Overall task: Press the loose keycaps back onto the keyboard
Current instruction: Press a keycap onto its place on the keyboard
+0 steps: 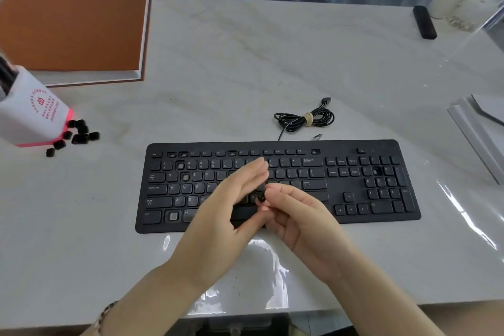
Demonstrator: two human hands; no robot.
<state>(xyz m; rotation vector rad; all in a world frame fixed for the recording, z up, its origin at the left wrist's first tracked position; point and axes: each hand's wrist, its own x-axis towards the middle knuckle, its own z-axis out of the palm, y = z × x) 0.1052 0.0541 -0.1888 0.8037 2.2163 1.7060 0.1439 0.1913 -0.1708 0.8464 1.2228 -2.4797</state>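
1. We see a black keyboard lying flat on the pale marbled surface, near the front edge, with its cable coiled and tied just behind it.
2. Several key positions stand bare: two at the left of the number and Q rows, one in the bottom row beside Ctrl, a few in the function row, and one on the number pad.
3. Our left hand hovers over the middle of the keyboard, its fingers straight, held together and gripping nothing.
4. Our right hand sits just beside it, fingers curled, thumb and fingertips pinching a small dark keycap above the lower letter rows near M.
5. Whether that keycap touches the keyboard we cannot tell.
6. The other loose keycaps lie scattered in a small heap well to the left, against the base of a white cup with a pink bottom and red print.
7. Behind the cup rests a brown-covered book.
8. A small black oblong object lies at the far right corner.
9. A bracelet circles the left wrist.
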